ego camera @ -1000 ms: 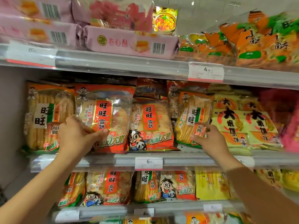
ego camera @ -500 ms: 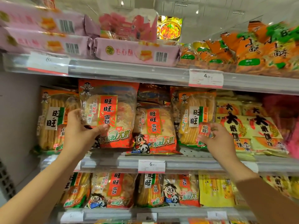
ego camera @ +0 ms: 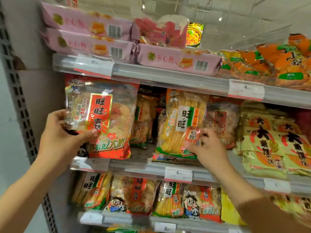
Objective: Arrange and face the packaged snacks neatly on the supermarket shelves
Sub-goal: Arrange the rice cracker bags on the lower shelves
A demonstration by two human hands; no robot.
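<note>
My left hand [ego camera: 64, 137] grips a red rice-cracker bag [ego camera: 107, 118] by its lower left side and holds it upright in front of the middle shelf's [ego camera: 138, 169] left end. My right hand [ego camera: 207, 147] pinches the lower right corner of a yellow, green-striped cracker bag [ego camera: 181, 121], which stands upright over the middle of the same shelf. Between the two bags another yellow cracker bag [ego camera: 143, 120] stands further back, partly hidden.
Pink boxes [ego camera: 178, 59] and orange bags [ego camera: 272, 64] fill the top shelf. Yellow packs [ego camera: 269, 145] lie stacked on the right of the middle shelf. More cracker bags [ego camera: 138, 195] line the lower shelf. A perforated upright [ego camera: 21, 98] and wall bound the left side.
The left hand has carried the red bag to the left end of the shelf. The right hand has moved the yellow bag left, toward the middle. The view has shifted, with the shelves closer.
</note>
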